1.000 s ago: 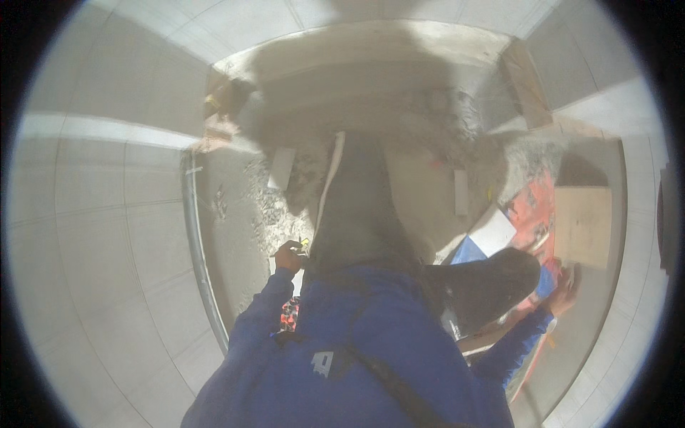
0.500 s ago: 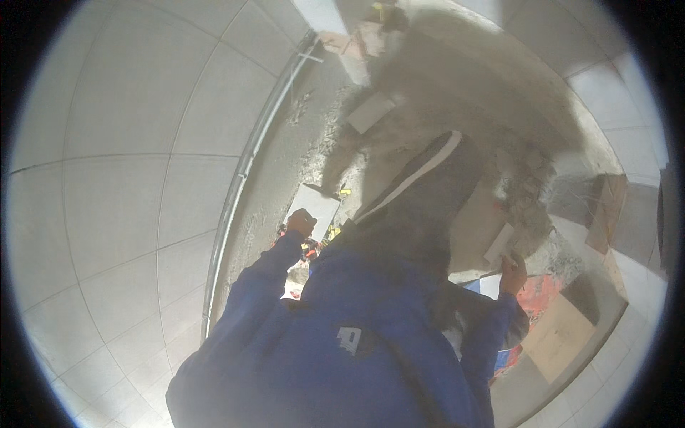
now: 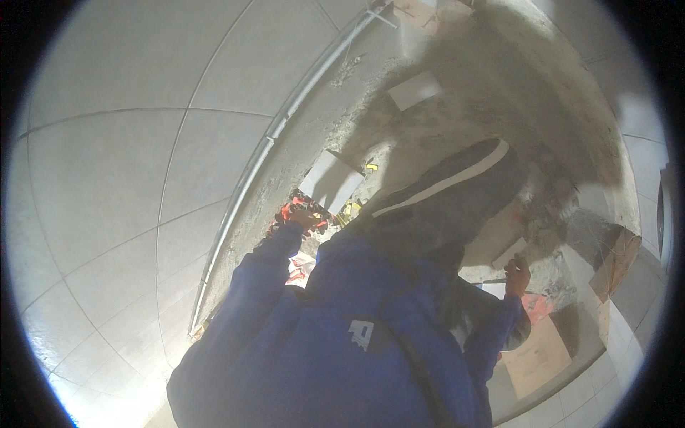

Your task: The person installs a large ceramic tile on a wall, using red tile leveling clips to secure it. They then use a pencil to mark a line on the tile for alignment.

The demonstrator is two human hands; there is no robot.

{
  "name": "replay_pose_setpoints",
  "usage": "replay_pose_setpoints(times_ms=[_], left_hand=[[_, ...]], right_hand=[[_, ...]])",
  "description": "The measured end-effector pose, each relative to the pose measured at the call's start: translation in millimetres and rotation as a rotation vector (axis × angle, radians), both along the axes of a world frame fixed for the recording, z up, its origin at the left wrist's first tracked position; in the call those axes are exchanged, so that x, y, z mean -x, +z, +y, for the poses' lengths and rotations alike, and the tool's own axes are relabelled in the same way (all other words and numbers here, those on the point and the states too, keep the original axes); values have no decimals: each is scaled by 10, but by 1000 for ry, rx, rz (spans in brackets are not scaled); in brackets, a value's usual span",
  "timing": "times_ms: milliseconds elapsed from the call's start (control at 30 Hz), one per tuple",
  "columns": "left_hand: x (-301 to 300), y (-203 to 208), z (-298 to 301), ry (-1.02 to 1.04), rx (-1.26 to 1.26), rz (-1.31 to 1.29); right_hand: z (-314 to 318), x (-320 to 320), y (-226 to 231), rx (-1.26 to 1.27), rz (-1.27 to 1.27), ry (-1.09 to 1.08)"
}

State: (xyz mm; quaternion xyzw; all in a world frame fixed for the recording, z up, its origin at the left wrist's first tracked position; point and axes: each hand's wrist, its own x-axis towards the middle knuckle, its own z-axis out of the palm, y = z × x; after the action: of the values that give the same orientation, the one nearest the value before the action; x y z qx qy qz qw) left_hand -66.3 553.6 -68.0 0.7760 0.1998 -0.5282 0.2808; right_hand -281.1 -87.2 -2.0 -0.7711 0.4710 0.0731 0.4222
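My left hand (image 3: 303, 217) is down at a pile of small red and black plastic pieces (image 3: 290, 207), which look like tile-levelling wedges. Its fingertips are lost among the pieces, so their grip does not show. Yellow plastic pieces (image 3: 349, 212) lie just right of them. Beyond the pile rests a light grey rectangular tile (image 3: 332, 178), partly in shadow. On the right, my right hand (image 3: 518, 278) is closed, fingers curled; what it may hold is too small to make out. A narrow pale strip (image 3: 509, 253) is just beyond its fingers.
Large grey tiles (image 3: 121, 164) cover the left, ending at a pale edge (image 3: 246, 178). Rough mortar-like ground lies beyond. Another light tile piece (image 3: 415, 90) lies farther off. A tan board (image 3: 535, 357) and red sheet (image 3: 536, 307) are near my right arm. A brown box-like piece (image 3: 615, 264) stands right.
My left hand has moved from over the grey tile down into the red and black pieces. The whole view has turned clockwise. My right hand stays by the pale strip.
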Motion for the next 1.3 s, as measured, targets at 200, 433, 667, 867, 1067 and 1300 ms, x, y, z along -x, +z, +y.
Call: replay_pose_setpoints(times_ms=[200,433,667,867,1067,1300], left_hand=[[56,-41,-62,15,-15,26],[-136,-362,-168,-540,70,-276],[-669,-60,-847,-267,67,-323],[-1142,-106,-1327,-767,320,-1084],[-1418,-44,-1834,-462,462,-534],[-1308,34,-2381,-785,480,-486]], right_hand=[[-50,-38,-132,-55,3,-25],[-70,-43,-125,104,-33,58],[23,-82,-77,174,46,47],[183,-136,29,91,-98,-130],[320,-157,150,184,-50,-65],[283,-298,63,163,-224,-66]])
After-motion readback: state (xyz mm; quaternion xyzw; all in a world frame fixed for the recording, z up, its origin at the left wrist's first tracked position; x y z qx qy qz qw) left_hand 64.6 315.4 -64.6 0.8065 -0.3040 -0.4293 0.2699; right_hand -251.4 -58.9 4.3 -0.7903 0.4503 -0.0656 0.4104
